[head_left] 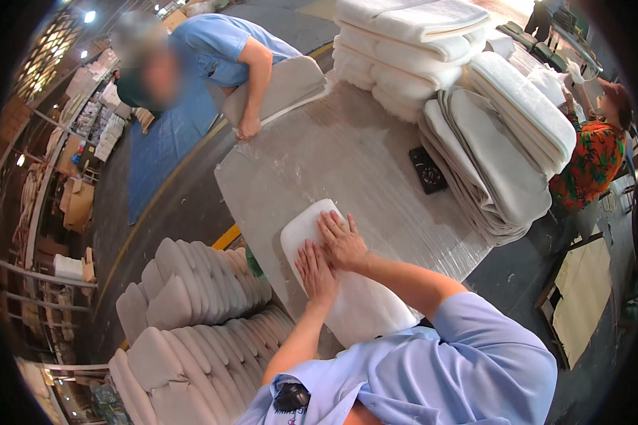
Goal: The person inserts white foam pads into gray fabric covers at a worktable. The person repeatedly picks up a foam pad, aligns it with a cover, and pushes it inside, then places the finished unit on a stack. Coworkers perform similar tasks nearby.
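Note:
A white padded cushion [365, 309] lies on the plastic-covered table right in front of me, its near end against my shirt. Flat on its upper part rests my left hand [317, 273], fingers stretched out. Just beside it, slightly farther and to the right, my right hand [343, 243] presses on the same cushion with its fingers spread. Neither hand grips anything; the two nearly touch.
Clear plastic film covers the table [290, 163]. At its far right stand a white batting stack [411, 57], folded grey covers [485, 156] and a dark device [427, 170]. Grey cushions [191, 283] pile up left. A co-worker [223, 46] handles a grey cushion [287, 85] across the table.

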`<state>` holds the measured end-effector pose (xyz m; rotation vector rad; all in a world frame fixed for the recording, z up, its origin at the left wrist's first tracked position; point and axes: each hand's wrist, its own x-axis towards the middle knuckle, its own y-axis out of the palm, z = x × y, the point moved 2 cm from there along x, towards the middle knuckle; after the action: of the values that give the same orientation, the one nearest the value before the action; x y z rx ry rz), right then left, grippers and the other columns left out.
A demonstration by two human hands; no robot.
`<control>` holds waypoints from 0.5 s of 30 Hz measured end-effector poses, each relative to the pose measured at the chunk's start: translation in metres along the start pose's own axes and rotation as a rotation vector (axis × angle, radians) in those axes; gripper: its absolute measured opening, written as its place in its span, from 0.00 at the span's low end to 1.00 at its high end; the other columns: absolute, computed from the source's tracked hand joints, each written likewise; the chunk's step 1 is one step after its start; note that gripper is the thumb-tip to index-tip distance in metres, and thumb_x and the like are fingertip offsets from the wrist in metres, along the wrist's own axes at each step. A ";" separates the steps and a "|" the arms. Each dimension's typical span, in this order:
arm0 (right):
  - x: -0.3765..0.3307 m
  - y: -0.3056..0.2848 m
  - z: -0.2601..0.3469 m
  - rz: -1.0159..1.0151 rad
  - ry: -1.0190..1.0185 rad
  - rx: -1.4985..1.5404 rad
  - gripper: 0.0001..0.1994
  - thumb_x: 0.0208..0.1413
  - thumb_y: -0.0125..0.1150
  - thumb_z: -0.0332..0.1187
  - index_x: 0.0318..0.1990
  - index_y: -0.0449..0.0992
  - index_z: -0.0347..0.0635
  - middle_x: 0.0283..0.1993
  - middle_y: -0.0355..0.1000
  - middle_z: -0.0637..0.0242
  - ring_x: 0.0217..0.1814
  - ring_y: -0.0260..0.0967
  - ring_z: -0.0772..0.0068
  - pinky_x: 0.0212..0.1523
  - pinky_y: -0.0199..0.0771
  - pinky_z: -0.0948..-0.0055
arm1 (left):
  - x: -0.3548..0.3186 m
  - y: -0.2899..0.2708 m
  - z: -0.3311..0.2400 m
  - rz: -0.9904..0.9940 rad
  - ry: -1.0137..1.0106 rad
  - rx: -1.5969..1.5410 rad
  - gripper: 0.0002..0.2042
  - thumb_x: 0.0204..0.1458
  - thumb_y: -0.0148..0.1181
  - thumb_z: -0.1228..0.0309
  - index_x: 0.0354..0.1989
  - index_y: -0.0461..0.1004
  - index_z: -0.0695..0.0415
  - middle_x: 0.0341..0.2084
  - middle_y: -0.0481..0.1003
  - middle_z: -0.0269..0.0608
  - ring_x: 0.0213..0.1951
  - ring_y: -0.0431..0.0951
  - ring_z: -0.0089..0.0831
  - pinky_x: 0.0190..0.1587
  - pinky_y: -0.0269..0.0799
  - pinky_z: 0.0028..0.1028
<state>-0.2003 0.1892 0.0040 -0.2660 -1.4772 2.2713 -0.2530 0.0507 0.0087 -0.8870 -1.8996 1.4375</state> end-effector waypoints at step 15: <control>-0.051 -0.023 -0.029 0.086 0.076 0.180 0.38 0.73 0.48 0.54 0.83 0.48 0.49 0.88 0.38 0.57 0.89 0.34 0.45 0.82 0.35 0.32 | -0.050 -0.008 -0.001 0.087 0.093 -0.076 0.43 0.64 0.60 0.54 0.82 0.48 0.61 0.82 0.43 0.59 0.81 0.41 0.64 0.79 0.34 0.62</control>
<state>-0.1387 0.1986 0.0093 -0.3627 -1.2368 2.4153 -0.2236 0.0099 0.0137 -1.0655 -1.8781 1.3565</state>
